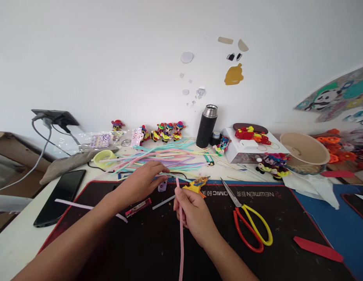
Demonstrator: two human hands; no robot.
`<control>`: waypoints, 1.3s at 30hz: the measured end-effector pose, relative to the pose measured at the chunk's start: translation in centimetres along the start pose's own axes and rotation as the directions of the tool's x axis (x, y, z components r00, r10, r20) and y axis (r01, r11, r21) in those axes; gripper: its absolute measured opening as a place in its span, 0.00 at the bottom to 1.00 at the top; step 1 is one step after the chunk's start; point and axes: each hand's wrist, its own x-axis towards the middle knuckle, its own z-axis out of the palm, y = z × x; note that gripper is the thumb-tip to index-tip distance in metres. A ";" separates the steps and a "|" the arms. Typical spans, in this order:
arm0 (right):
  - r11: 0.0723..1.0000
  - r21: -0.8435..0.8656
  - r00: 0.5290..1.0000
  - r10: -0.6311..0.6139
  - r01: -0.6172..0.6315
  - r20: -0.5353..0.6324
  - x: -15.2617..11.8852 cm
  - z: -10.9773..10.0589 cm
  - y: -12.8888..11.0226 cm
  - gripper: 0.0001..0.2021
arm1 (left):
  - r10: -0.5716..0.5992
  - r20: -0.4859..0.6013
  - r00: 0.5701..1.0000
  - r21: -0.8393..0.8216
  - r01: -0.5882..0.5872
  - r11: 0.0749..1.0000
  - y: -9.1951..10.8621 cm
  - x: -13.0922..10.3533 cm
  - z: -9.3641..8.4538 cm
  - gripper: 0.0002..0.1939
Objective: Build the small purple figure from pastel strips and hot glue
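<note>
My right hand is closed around a pink pipe cleaner, which hangs down toward the near edge. Behind that hand lies a yellow hot glue gun, partly covered by it. My left hand reaches over the near side of a pile of pastel pipe cleaners; thumb and fingers are apart, and nothing shows between them. Just beyond its thumb is a small purple item. A pale lilac pipe cleaner passes beneath my left forearm, near a red narrow packet.
Red-and-yellow-handled scissors lie right of my hands on the black mat. A black thermos, small colourful dolls and a white box line the wall. A phone lies at left, a beige bowl at right.
</note>
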 end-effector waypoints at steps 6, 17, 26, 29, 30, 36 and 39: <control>0.999 0.036 0.999 -0.019 0.020 -0.033 0.1 -0.3 -0.2 0.32 | 0.044 0.155 0.987 0.158 -0.068 0.985 1.3 3.4 -0.2 0.11; 0.980 0.169 0.985 -0.083 0.109 -0.152 0.5 -1.1 -1.2 0.30 | 0.068 0.177 0.982 0.046 -0.078 0.996 0.2 6.5 2.4 0.07; 0.905 0.285 0.873 -0.160 0.316 -0.460 1.1 -3.8 -3.0 0.28 | -0.164 -0.236 0.958 -0.223 0.111 0.968 -1.2 6.8 -3.7 0.15; 0.907 0.267 0.851 -0.158 0.325 -0.501 1.5 -4.5 -3.5 0.27 | -0.270 -0.444 0.855 -0.382 0.092 0.920 -0.8 5.6 -6.4 0.14; 0.910 0.254 0.846 -0.162 0.327 -0.507 1.7 -4.6 -3.8 0.26 | -0.302 -0.500 0.812 -0.454 0.052 0.890 -0.6 5.1 -7.3 0.13; 0.913 0.184 0.839 -0.235 0.363 -0.490 3.0 -4.4 -5.8 0.26 | -0.421 -0.685 0.595 -0.634 -0.200 0.747 0.8 1.5 -12.1 0.06; 0.898 0.189 0.831 -0.264 0.397 -0.490 4.8 -4.1 -6.9 0.24 | -0.499 -0.749 0.436 -0.653 -0.360 0.666 1.0 0.5 -14.2 0.08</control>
